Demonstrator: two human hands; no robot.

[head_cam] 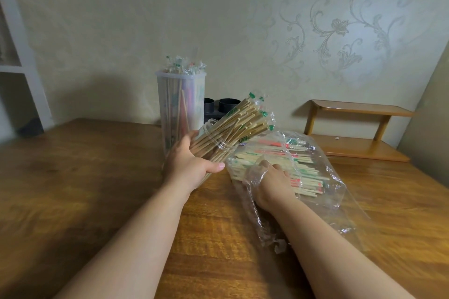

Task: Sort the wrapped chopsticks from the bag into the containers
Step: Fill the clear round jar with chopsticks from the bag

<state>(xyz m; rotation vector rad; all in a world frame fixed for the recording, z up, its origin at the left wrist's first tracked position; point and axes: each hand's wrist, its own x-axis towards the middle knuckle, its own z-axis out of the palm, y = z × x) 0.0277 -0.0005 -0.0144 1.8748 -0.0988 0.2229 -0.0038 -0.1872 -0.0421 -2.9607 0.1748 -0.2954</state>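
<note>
Head view, centre frame: I see the left hand curled round a clear jar that tilts to the upper right, full of wrapped chopsticks. Just right, the right hand lies inside the plastic bag on the table, touching the loose chopsticks; I cannot tell whether it grips any.
</note>
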